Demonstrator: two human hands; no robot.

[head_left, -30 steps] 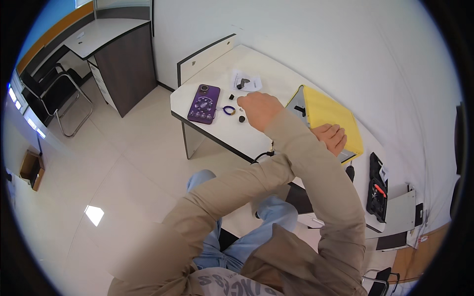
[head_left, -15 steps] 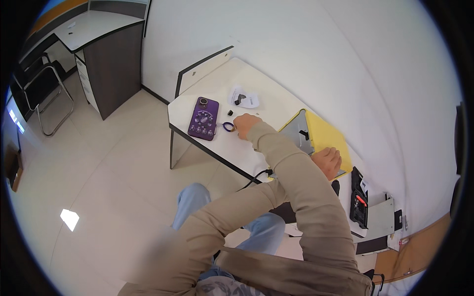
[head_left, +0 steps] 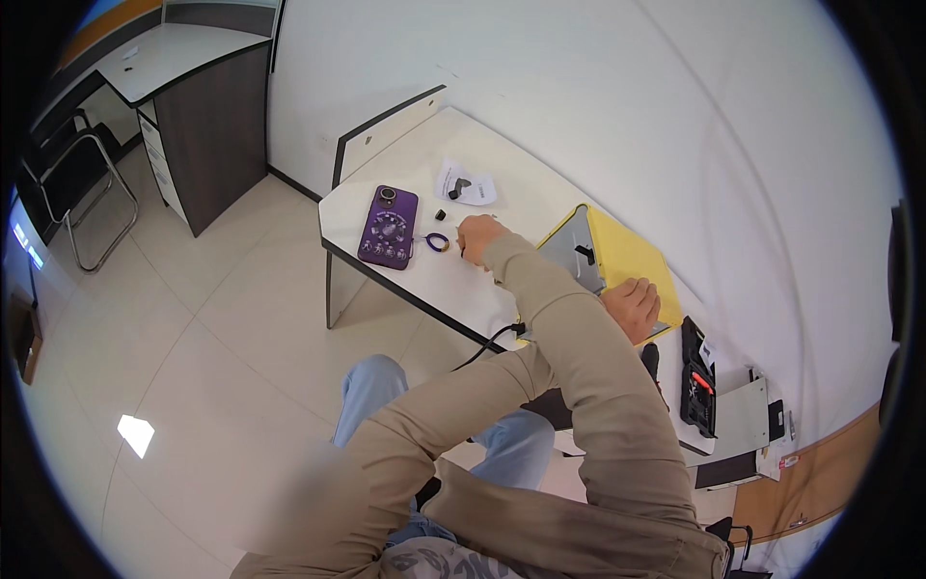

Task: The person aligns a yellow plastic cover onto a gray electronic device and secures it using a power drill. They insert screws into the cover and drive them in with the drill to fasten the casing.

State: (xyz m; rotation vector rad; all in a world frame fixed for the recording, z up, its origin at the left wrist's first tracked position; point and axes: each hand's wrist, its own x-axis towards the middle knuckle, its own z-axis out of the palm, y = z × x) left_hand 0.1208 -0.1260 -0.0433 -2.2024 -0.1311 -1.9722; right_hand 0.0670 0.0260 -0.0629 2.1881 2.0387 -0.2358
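Grip unclear: can't tell if my left hand (head_left: 632, 307) clamps the yellow case (head_left: 632, 251) at right or just rests curled on it, nor if my bent right hand (head_left: 478, 237), left of it, pinches anything. Forearms (head_left: 579, 333) crossed, right over left. White table (head_left: 521, 183) below; purple phone (head_left: 388, 230) left, paper sheet (head_left: 479, 193) farther. Dark desk (head_left: 212, 135) far left.

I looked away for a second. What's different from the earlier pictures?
The right hand has moved nearer the person, onto the spot on the desk where a round black piece lay; whether it grips it, I cannot tell. The left hand stays on the yellow object; the purple phone lies as before.
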